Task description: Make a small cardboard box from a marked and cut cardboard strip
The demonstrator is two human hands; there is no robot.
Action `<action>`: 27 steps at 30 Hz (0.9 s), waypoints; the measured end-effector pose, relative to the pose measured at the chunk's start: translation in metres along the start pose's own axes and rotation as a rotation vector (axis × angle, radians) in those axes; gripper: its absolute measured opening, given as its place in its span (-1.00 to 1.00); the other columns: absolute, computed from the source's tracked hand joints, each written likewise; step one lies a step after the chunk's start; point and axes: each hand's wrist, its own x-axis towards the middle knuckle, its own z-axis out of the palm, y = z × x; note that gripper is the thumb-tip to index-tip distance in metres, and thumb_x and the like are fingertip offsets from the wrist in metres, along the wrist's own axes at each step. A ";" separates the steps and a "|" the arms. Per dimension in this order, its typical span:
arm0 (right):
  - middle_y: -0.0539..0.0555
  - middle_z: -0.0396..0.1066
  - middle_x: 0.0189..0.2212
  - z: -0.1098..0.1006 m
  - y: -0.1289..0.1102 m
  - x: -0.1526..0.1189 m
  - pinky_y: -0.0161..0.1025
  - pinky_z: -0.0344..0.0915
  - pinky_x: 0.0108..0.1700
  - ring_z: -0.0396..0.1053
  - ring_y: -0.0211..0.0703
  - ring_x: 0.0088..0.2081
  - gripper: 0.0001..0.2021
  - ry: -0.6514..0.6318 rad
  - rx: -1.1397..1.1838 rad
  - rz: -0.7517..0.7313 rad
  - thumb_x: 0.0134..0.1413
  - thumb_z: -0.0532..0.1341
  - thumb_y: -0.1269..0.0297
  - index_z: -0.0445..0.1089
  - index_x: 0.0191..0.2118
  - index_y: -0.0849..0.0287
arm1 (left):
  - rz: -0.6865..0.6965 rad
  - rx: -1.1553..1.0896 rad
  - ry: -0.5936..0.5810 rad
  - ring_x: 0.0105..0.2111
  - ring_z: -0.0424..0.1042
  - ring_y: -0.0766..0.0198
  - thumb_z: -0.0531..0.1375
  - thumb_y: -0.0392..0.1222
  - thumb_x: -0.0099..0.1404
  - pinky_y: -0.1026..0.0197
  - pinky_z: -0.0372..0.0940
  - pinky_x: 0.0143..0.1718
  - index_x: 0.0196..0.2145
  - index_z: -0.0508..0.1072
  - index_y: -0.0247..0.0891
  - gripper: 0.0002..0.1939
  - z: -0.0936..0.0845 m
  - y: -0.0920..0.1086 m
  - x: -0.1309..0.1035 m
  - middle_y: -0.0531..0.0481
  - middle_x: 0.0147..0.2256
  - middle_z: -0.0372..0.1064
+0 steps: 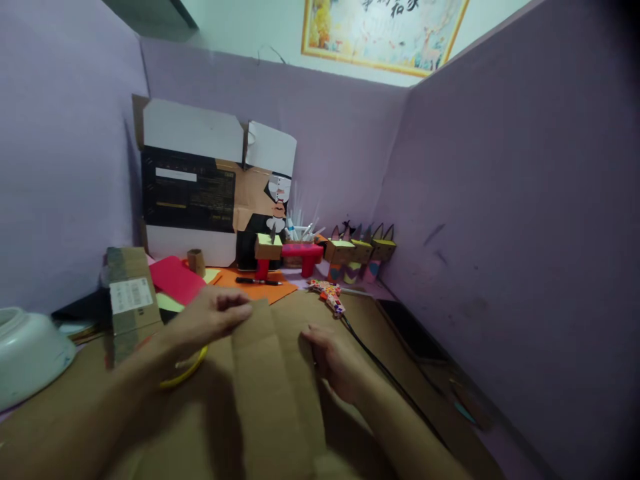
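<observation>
A creased piece of brown cardboard [273, 387] is held up between my two hands, its long folds running toward me. My left hand [220, 312] pinches its upper left corner. At the upper right edge my right hand [333, 360] grips it, with the thumb on the near face and the other fingers partly hidden. Under my left wrist lies a yellow curved handle [185, 373], partly covered by the arm. A patterned glue gun [333, 300] with a black cord rests beyond my right hand.
At the back stand cardboard animal figures [350, 252], a red and cardboard figure [303, 252] and an unfolded printed box [190, 190]. A taped cardboard box [133, 297] and a white bowl [33, 357] are on the left. A dark phone-like slab [410, 330] lies by the right wall.
</observation>
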 end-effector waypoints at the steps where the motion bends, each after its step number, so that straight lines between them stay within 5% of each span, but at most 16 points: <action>1: 0.01 0.45 -0.56 0.005 0.002 -0.003 -0.30 0.26 -0.41 0.39 -0.20 -0.51 -0.90 -0.020 0.009 0.003 -0.10 0.13 0.30 0.35 -0.45 0.19 | 0.020 -0.004 0.012 -0.50 0.35 0.28 0.11 -0.02 0.09 0.28 0.23 -0.47 -0.44 0.43 -0.32 -0.72 0.012 0.004 0.001 0.01 -0.51 0.40; 5: 0.06 0.50 -0.41 0.013 0.010 -0.012 -0.24 0.27 -0.29 0.42 -0.14 -0.39 -0.72 -0.157 0.050 -0.088 -0.02 0.17 0.11 0.40 -0.27 0.21 | 0.045 0.028 0.080 -0.50 0.31 0.29 0.14 -0.11 0.06 0.30 0.17 -0.48 -0.52 0.45 -0.30 -0.80 0.045 0.013 0.002 0.06 -0.56 0.35; 9: 0.02 0.49 -0.35 0.015 0.016 -0.014 -0.23 0.27 -0.25 0.42 -0.15 -0.37 -0.62 -0.215 0.064 -0.178 -0.20 0.33 0.29 0.36 -0.15 0.17 | 0.021 0.062 0.189 -0.49 0.31 0.29 0.16 -0.13 0.06 0.29 0.18 -0.46 -0.50 0.42 -0.28 -0.85 0.053 0.013 0.000 0.07 -0.54 0.34; 14: 0.04 0.49 -0.33 0.014 0.017 -0.012 -0.21 0.31 -0.26 0.43 -0.14 -0.38 -0.65 -0.170 0.113 -0.255 -0.15 0.29 0.31 0.35 -0.15 0.18 | -0.010 -0.068 0.361 -0.58 0.26 0.39 0.21 0.02 0.07 0.29 0.19 -0.53 -0.19 0.30 -0.23 -0.60 0.058 0.005 -0.004 0.04 -0.30 0.31; 17: 0.07 0.50 -0.31 0.010 0.016 -0.010 -0.18 0.33 -0.26 0.45 -0.11 -0.36 -0.69 -0.076 0.138 -0.310 -0.06 0.25 0.24 0.34 -0.14 0.17 | -0.037 -0.411 0.185 -0.48 0.35 0.31 0.08 0.17 0.17 0.26 0.24 -0.49 -0.04 0.20 -0.23 -0.48 0.070 0.004 -0.013 -0.08 -0.20 0.32; 20: 0.08 0.49 -0.28 0.009 0.015 -0.007 -0.17 0.33 -0.20 0.45 -0.08 -0.30 -0.68 0.081 0.138 -0.374 -0.06 0.24 0.19 0.33 -0.14 0.17 | -0.068 -0.790 -0.072 -0.12 0.37 0.12 -0.01 0.19 0.23 0.17 0.30 -0.22 0.07 0.17 -0.23 -0.42 0.091 0.010 -0.027 -0.19 -0.04 0.32; 24: 0.08 0.47 -0.20 0.012 0.015 -0.004 -0.16 0.32 -0.13 0.43 -0.06 -0.21 -0.66 0.238 0.141 -0.448 -0.04 0.21 0.20 0.31 -0.10 0.15 | -0.201 -0.802 -0.015 0.20 0.02 0.10 0.02 0.22 0.21 0.18 0.08 0.12 0.14 0.17 -0.17 -0.37 0.114 0.016 -0.043 -0.06 0.19 0.08; 27: 0.07 0.46 -0.15 0.015 0.015 -0.004 -0.15 0.30 -0.08 0.39 -0.05 -0.13 -0.65 0.281 0.086 -0.499 -0.02 0.20 0.21 0.31 -0.07 0.12 | -0.200 -0.717 -0.001 0.21 -0.01 0.12 0.00 0.19 0.24 0.12 -0.04 0.19 0.17 0.12 -0.11 -0.39 0.118 0.016 -0.046 0.00 0.20 0.07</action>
